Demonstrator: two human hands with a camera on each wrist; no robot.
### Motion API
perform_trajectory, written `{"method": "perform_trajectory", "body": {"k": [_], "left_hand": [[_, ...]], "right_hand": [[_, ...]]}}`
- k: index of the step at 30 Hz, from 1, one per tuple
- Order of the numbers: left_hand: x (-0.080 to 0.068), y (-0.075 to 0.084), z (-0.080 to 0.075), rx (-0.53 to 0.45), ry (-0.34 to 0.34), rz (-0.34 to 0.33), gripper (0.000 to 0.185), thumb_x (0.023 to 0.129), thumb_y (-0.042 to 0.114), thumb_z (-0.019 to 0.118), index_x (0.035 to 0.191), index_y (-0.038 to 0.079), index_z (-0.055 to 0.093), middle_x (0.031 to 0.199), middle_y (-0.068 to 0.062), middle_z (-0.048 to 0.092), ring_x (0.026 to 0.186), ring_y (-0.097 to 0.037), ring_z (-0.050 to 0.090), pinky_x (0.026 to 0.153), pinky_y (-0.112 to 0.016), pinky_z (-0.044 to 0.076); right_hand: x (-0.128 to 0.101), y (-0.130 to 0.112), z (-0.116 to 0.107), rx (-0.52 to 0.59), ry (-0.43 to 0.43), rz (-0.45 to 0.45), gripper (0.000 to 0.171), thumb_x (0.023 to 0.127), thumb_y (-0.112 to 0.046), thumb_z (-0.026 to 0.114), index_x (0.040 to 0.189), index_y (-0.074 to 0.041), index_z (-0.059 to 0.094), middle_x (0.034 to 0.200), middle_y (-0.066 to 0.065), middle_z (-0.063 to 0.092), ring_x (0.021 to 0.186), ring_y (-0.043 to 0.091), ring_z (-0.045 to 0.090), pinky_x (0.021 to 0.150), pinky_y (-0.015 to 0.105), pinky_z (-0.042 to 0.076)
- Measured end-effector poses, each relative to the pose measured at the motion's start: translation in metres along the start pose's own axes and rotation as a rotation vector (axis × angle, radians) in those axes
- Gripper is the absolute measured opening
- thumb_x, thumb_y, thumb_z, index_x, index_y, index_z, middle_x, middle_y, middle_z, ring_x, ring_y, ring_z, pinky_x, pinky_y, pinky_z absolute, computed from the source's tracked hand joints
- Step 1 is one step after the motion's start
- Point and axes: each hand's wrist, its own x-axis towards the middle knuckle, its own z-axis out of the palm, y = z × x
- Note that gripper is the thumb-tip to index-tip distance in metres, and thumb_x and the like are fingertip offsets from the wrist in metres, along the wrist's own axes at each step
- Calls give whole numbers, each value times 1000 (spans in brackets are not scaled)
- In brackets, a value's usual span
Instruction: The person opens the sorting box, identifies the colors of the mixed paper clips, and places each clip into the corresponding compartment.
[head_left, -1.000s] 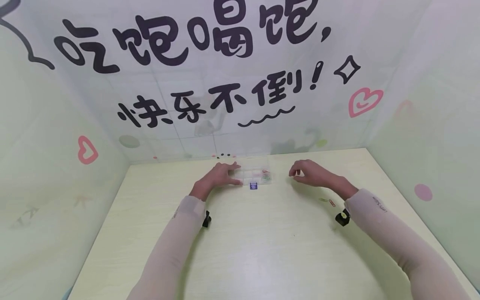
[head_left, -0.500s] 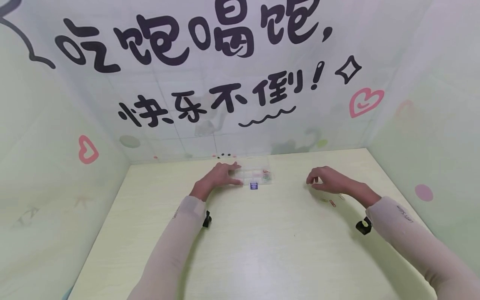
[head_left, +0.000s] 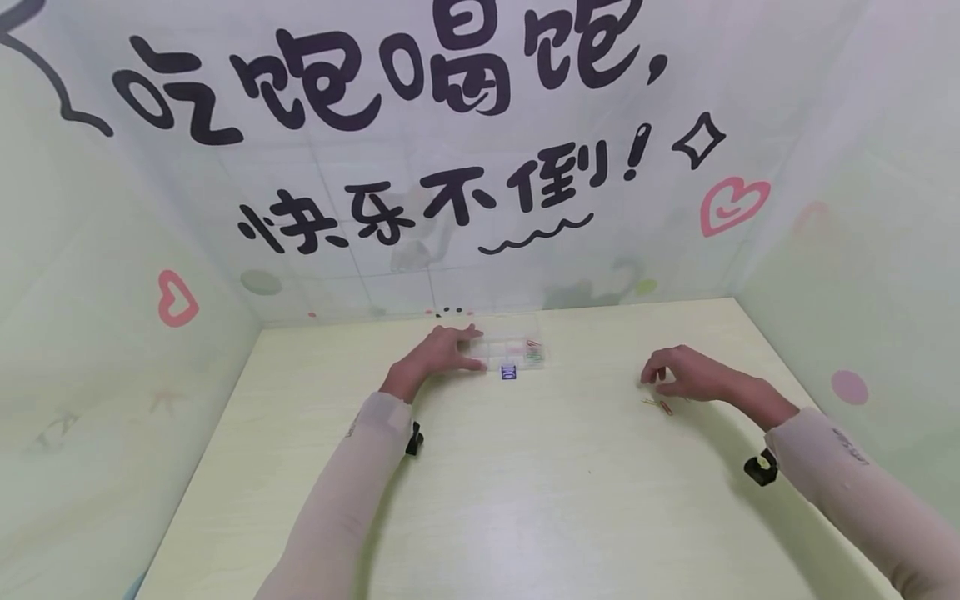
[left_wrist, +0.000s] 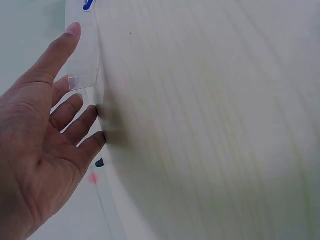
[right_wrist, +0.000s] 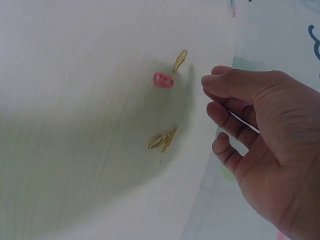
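Looking from our head, we can barely make out the clear organizer box (head_left: pixel 513 352), its contents tiny. Our left hand (head_left: pixel 442 352) rests flat, fingers spread, on its left end. Our right hand (right_wrist: pixel 260 135) hovers loosely curled, holding nothing, just beside the paper clips (right_wrist: pixel 165 107) on the table (head_left: pixel 525 483).

Bare table (head_left: pixel 525 467) is left open between the two arms — free passage there. The far side is blocked by walls, the clear compartment box (head_left: pixel 517 352) and loose paper clips (head_left: pixel 658 406).
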Motion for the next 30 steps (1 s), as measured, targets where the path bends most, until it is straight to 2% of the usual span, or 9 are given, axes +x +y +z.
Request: {"method": "perform_trajectory", "body": {"k": [8, 16, 30], "left_hand": [[0, 1, 1, -5, 1, -1, 82, 88, 44, 86, 156, 11, 54, 165, -11, 40, 158, -33, 31, 129, -46, 28], [-2, 1, 0, -11, 9, 9, 82, 88, 43, 86, 155, 10, 53, 165, -12, 40, 157, -33, 31, 129, -46, 29], [-3, 3, -1, -27, 7, -3, 81, 89, 41, 86, 155, 8, 53, 165, -12, 39, 158, -34, 29, 129, -47, 28]], "right_hand": [[-14, 8, 2, 12, 9, -27, 23, 83, 11, 79, 101, -3, 78, 99, 1, 76, 87, 21, 67, 77, 37, 58], [-20, 13, 7, 55, -16, 24, 26, 79, 6, 85, 101, -7, 78, 98, -4, 74, 88, 17, 65, 77, 33, 57], [-22, 14, 11, 87, -27, 25, 22, 81, 2, 87, 98, -8, 78, 94, -6, 70, 85, 12, 62, 75, 31, 56]]}}
